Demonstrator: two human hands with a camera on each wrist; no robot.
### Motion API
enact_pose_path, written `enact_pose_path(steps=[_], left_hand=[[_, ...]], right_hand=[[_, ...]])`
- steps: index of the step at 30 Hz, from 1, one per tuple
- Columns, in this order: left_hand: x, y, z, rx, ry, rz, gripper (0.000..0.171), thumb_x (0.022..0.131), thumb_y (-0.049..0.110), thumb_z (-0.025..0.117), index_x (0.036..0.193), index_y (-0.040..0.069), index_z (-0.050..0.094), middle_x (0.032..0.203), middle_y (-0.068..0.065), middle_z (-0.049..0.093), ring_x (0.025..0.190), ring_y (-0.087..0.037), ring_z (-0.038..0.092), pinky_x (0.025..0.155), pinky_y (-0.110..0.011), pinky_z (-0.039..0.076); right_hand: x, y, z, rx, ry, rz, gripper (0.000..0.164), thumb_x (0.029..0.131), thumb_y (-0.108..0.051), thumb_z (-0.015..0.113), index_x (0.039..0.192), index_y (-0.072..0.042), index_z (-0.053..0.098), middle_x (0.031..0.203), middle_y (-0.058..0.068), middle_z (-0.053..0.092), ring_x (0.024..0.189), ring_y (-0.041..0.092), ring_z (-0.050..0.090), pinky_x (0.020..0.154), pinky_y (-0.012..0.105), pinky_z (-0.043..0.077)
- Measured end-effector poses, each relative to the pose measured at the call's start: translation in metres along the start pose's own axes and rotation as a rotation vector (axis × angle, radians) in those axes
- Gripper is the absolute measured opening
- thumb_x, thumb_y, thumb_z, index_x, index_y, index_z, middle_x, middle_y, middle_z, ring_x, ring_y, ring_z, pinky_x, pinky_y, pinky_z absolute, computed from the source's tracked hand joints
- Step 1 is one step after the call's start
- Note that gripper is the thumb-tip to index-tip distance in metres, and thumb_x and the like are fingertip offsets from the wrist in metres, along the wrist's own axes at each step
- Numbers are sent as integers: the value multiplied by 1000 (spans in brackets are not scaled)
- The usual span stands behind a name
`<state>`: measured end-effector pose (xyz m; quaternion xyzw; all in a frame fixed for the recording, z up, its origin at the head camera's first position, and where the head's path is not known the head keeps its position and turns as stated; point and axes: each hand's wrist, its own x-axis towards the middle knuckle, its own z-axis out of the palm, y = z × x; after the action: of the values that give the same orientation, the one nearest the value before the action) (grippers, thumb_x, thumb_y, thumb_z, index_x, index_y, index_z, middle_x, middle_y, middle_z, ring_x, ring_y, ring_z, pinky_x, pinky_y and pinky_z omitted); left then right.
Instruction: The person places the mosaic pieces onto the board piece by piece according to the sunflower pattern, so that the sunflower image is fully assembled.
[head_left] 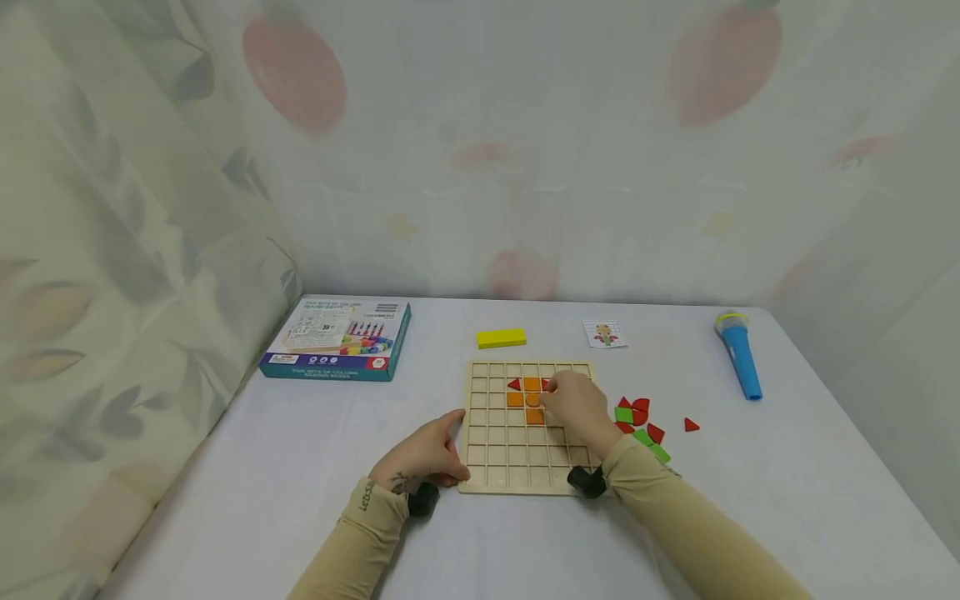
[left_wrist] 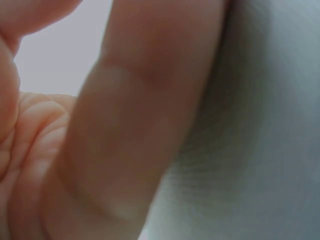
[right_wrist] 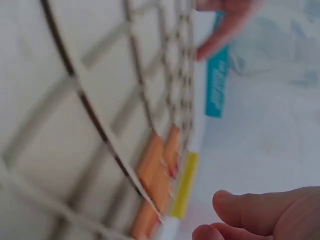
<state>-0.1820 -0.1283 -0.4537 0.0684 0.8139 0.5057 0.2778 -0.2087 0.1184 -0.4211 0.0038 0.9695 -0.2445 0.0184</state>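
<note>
A wooden grid board (head_left: 497,457) lies on the table. My left hand (head_left: 423,450) rests against its left edge, thumb and forefinger spread along the side; blurred fingers fill the left wrist view. Over the upper right of the grid is my right hand (head_left: 579,408), thumb and fingertips close together beside an orange round piece (head_left: 533,400). Whether those fingertips pinch a piece is hidden. Around the round piece sit an orange square (head_left: 532,384) above, another to the left and one below. A red triangle (head_left: 513,384) fills a cell; a second one shows partly by the right fingertips.
Loose red and green pieces (head_left: 624,414) lie right of the board, with a red triangle farther out. Behind it are a yellow block (head_left: 502,338) and a pattern card (head_left: 604,334). A boxed set (head_left: 337,337) lies left, a blue toy microphone (head_left: 741,358) right.
</note>
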Motion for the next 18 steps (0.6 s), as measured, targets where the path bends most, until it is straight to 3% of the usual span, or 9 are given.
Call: enact_pose_path(steps=[5, 9, 14, 18], left_hand=[[1, 1, 1, -10, 1, 1, 107, 60, -6, 77, 148, 7, 18, 67, -10, 56, 50, -15, 54, 46, -27, 49], [1, 0, 1, -10, -3, 1, 106, 60, -6, 77, 148, 7, 19, 66, -9, 56, 49, -15, 54, 46, -26, 49], [2, -1, 1, -7, 0, 2, 106, 60, -6, 77, 147, 6, 19, 66, -9, 56, 49, -15, 54, 46, -26, 49], [2, -3, 1, -5, 10, -2, 106, 60, -5, 77, 147, 7, 19, 66, -9, 56, 49, -15, 54, 47, -27, 49]], right_hand=[[-2, 24, -48, -14, 38, -8, 30, 85, -24, 62, 104, -2, 68, 100, 14, 67, 76, 22, 61, 54, 32, 47], [-5, 56, -78, -70, 24, 58, 35, 85, -25, 61, 108, 1, 65, 103, 18, 65, 79, 24, 61, 55, 32, 47], [-15, 105, -96, -141, -61, 149, 38, 83, -22, 62, 108, 7, 60, 105, 24, 61, 80, 30, 57, 59, 38, 49], [-23, 137, -100, -166, -128, 184, 38, 80, -20, 64, 103, 10, 59, 96, 24, 61, 76, 29, 56, 59, 41, 47]])
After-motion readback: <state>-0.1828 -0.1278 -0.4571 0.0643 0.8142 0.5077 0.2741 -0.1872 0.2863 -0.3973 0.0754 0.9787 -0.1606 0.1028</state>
